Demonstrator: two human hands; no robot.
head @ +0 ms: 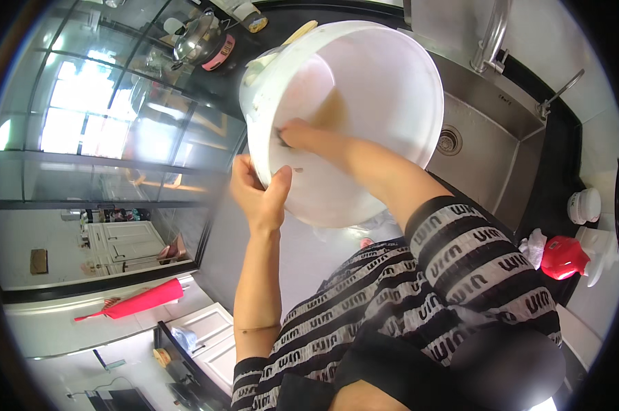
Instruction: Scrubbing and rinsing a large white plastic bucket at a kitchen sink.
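A large white plastic bucket is tilted on its side, its mouth facing me, above the counter edge beside the sink. My left hand grips its near left rim, thumb inside and fingers outside. Deep in the mouth, my right hand is against the inner left wall. Its fingers are closed over a small dark pad, mostly hidden and too blurred to name surely. A brownish patch shows inside, beyond the right hand. Near the left thumb, a small brown speck sticks to the wall.
On the right is a stainless steel sink with a faucet. A metal kettle stands on the dark counter at the upper left. A red container and a white jar are at the right. Glass door panels line the left.
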